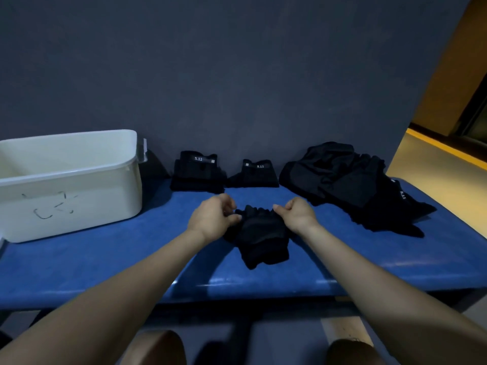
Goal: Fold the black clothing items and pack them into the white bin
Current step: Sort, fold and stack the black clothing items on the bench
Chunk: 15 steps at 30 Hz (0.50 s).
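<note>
A small black garment (pixel 259 238) lies bunched in the middle of the blue table (pixel 105 259). My left hand (pixel 214 216) pinches its far left edge and my right hand (pixel 296 213) pinches its far right edge. The white bin (pixel 66 185) stands at the back left, and its inside looks bare. Two folded black items with white "5.11" labels rest against the wall, one (pixel 196 172) beside the bin and one (pixel 255 173) further right. A loose heap of black clothing (pixel 350 183) covers the back right of the table.
A dark grey wall (pixel 237 75) closes off the back of the table. The table's front edge runs just below the garment, with my knees under it. To the right, a yellowish floor (pixel 448 167) shows past the table's end.
</note>
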{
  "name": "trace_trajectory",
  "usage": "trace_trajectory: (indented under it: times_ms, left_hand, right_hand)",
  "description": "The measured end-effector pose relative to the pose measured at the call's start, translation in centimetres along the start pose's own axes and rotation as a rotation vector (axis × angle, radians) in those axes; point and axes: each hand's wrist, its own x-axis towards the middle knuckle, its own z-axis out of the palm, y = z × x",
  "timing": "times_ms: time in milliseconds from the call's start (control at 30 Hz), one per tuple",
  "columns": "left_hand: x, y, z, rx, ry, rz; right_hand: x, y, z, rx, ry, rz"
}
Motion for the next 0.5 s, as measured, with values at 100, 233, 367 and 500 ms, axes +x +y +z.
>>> trace_trajectory:
  times_ms: [100, 233, 367, 500]
  left_hand:
    - [-1.2, 0.3, 0.8, 0.112, -0.068, 0.117]
    - [-2.2, 0.2, 1.8, 0.344, 0.015, 0.325]
    - [-2.9, -0.3, 2.6, 0.370, -0.036, 0.404]
    - [-3.4, -0.9, 3.1, 0.340, -0.074, 0.335]
  right_hand:
    - [-0.9, 0.2, -0.7, -0.092, 0.016, -0.135]
    - [-3.0, 0.3, -1.4, -0.121, -0.149, -0.250]
    - [-4.7, 1.2, -2.4, -0.006, -0.355, -0.183]
    - [-5.6, 2.5, -1.9, -0.078, -0.265, -0.139]
